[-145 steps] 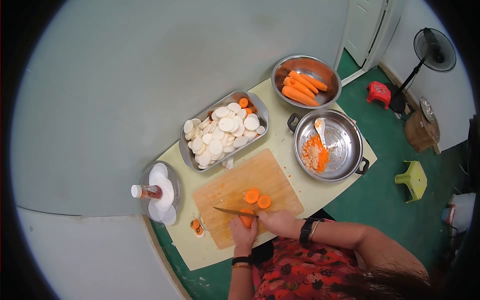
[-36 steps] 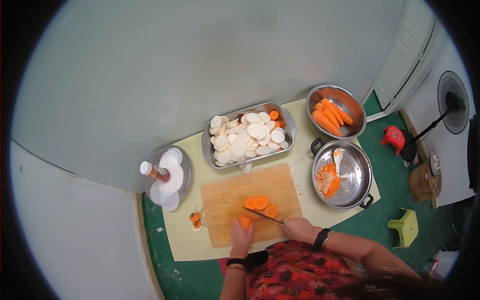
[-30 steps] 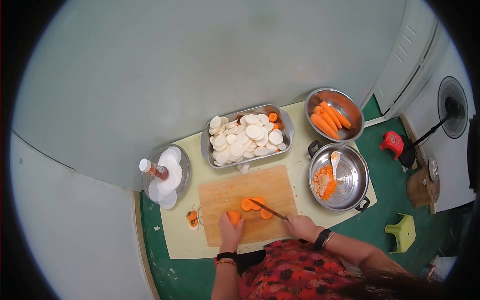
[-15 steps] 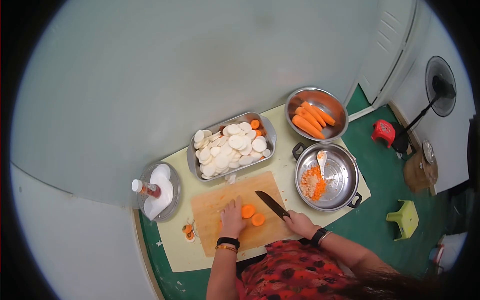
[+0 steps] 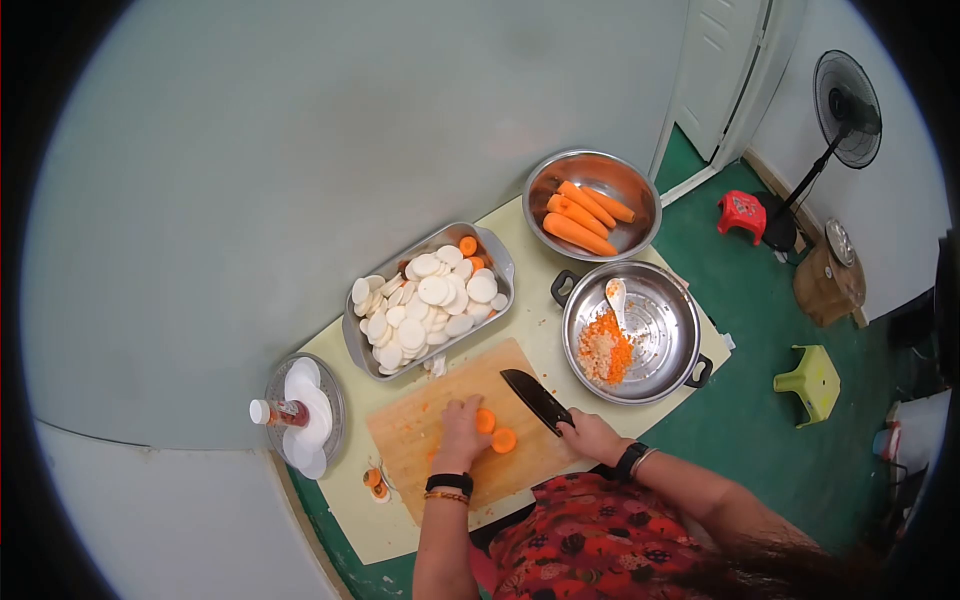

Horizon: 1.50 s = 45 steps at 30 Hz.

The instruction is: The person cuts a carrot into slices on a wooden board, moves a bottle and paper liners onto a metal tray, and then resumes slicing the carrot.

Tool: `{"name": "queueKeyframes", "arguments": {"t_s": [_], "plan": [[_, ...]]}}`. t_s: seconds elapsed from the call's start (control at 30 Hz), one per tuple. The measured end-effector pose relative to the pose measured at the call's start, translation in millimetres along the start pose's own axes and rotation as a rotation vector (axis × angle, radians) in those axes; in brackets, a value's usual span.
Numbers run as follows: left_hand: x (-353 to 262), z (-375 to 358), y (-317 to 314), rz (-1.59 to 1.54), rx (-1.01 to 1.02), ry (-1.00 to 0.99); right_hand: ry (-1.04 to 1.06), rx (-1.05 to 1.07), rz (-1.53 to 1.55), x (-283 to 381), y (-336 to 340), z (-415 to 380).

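A wooden cutting board [image 5: 535, 462] lies before me with orange carrot slices [image 5: 504, 440] on it. My left hand [image 5: 463, 435] is curled on the board, its fingers and thumb closed around the edge of a carrot slice; a bit of orange also shows at its left side, and the palm hides what is beneath. In my right hand [image 5: 592, 438] is the handle of a kitchen knife [image 5: 537, 400]. Its dark blade points up and left over the board's right part, apart from the slices.
Behind the board stands a metal tray [image 5: 352, 335] of white round slices and some carrot. A steel bowl [image 5: 648, 190] holds whole carrots. The pot [image 5: 665, 335] contains chopped carrot and a spoon [image 5: 616, 298]. At left, a bottle [image 5: 285, 412] lies on a dish; carrot ends [image 5: 375, 482] lie nearby.
The view has shifted, so the table items appear lower left or higher. The knife stays in my right hand, and my left hand keeps its place by the carrot slices.
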<state>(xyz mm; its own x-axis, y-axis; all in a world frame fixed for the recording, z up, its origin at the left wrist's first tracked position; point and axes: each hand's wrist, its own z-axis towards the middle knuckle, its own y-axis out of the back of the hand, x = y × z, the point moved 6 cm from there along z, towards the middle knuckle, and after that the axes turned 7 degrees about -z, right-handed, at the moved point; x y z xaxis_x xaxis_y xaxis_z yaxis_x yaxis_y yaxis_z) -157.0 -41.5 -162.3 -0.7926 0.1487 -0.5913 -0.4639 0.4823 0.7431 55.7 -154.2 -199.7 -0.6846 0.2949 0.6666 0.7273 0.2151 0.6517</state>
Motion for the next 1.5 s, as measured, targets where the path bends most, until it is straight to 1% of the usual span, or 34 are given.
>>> {"name": "queueKeyframes", "arguments": {"t_s": [0.1,0.3,0.4,0.5,0.7,0.8,0.9,1.0,1.1,1.2,1.3,1.33,1.43,1.5], "plan": [[-1,-1,-11,0.082,0.047,-0.017,0.026,-0.016,0.004,-2,-2,1],[1,-3,-14,0.113,0.030,-0.060,0.028,-0.015,-0.012,0,0,0],[-2,-5,-12,0.122,-0.043,-0.080,0.005,-0.007,-0.038,-1,0,1],[2,-5,-15,0.059,-0.105,-0.053,0.040,0.004,-0.029,0,1,1],[10,-11,-15,-0.002,-0.181,-0.061,0.062,-0.008,-0.043,1,1,2],[16,-8,-18,-0.024,-0.206,-0.013,0.067,-0.002,-0.064,2,2,3],[19,-9,-20,-0.048,-0.226,-0.005,0.064,0.003,-0.082,2,2,3],[16,-10,-23,-0.045,-0.154,0.037,0.067,0.012,-0.085,2,-1,3],[1,-13,-24,-0.080,-0.098,0.032,0.041,0.023,-0.099,0,-1,3],[-4,-16,-42,-0.035,-0.130,-0.016,0.012,0.036,-0.098,3,2,1],[-9,-23,-49,-0.020,-0.206,-0.142,0.011,0.036,-0.093,3,2,-1],[-10,-25,-49,-0.010,-0.197,-0.115,0.016,0.032,-0.087,3,3,-1],[-5,-30,-55,-0.016,-0.218,-0.115,0.013,0.015,-0.072,2,2,1],[-2,-35,-58,-0.052,-0.181,-0.047,0.016,0.012,-0.065,2,0,-1]]}}
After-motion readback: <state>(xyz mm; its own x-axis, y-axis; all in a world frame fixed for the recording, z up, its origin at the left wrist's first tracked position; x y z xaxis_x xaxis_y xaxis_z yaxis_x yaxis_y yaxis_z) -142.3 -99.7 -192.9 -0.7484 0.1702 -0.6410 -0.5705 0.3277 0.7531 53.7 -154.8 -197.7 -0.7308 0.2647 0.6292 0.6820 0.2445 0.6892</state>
